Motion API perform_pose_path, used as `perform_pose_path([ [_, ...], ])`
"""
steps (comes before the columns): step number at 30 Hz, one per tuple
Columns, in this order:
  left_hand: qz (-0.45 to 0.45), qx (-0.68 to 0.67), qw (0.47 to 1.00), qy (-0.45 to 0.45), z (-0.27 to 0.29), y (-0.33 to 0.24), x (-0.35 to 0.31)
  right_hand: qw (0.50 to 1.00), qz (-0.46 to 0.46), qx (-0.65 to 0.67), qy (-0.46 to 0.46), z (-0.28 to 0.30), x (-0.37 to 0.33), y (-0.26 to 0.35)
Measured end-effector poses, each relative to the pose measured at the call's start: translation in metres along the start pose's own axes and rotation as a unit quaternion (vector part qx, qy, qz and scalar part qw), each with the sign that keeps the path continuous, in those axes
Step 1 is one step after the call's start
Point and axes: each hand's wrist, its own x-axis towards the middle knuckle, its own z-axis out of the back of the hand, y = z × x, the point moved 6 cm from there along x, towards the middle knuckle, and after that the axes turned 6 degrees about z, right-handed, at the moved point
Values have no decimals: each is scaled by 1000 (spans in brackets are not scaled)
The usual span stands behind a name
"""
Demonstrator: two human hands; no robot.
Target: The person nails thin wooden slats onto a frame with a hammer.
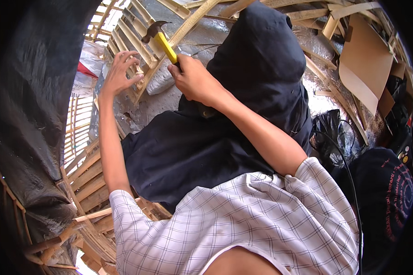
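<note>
Yellow-handled hammer (165,46) is being held in the right grip (191,79); near the lower edge of the slatted frame (188,27), the loosely open left grip (120,74) is ideally being held clear.

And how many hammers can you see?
1. The hammer with the yellow handle is in the right hand, its dark head showing against the wooden slats. More could be hidden among the clutter.
</note>
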Motion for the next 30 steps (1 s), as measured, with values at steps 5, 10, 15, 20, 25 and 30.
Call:
perform_pose_path([
  [5,-27,29,996,75,17,-3,4,998,-22,56,0,1,0,0],
  [10,34,-78,994,-63,67,14,8,997,-22,76,9,12,0,6],
  [15,163,-89,982,42,41,39,-6,994,20,107,-14,22,1,16],
  [20,198,-181,961,64,-32,11,0,986,40,158,-24,43,-6,19],
  [25,418,-292,856,79,-62,64,-10,978,29,203,-32,52,0,19],
  [30,459,-316,815,156,-57,50,9,980,-51,179,-68,65,23,-8],
])
